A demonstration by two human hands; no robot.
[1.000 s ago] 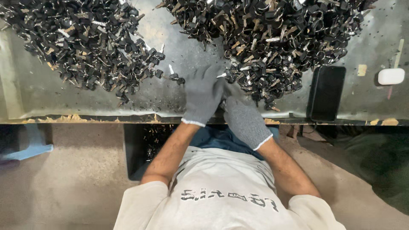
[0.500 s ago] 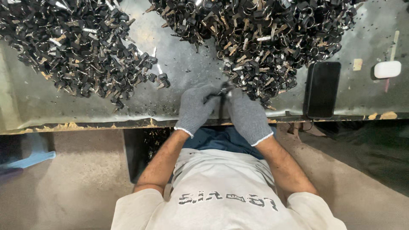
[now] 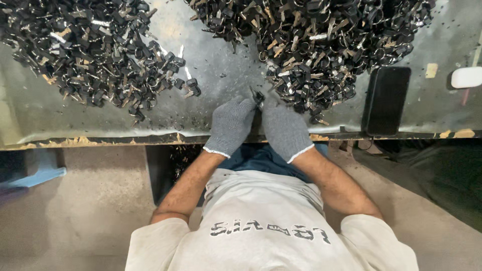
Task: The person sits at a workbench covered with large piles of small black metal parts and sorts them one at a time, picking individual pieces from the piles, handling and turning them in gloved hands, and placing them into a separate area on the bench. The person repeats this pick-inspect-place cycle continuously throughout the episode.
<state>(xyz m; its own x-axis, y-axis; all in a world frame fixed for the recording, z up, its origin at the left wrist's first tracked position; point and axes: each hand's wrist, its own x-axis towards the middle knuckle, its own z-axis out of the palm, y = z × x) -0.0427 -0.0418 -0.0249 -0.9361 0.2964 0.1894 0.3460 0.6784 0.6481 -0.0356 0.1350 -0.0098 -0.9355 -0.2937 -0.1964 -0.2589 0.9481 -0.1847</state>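
Head view only. Both hands wore grey knit gloves and met near the tabletop's [image 3: 211,75] near edge, at centre. Left hand [image 3: 230,125] and right hand [image 3: 285,129] were curled toward each other, fingers pressed together around a small dark metal part [image 3: 258,96] that showed just between the fingertips; which hand bore the grip could not be told.

Right pile [image 3: 311,45] of like dark parts lay just beyond the right hand, nearly touching it. Left pile [image 3: 90,55] sat well apart, far left. A black phone [image 3: 385,100] lay flat to the right, near the edge, with a white object [image 3: 466,78] beyond it.

Judgement: the part was small and the gloves thick, so a fingertip pinch held over the tabletop, not past its edge, would guard against dropping it; keeping the two piles apart seemed worthwhile.
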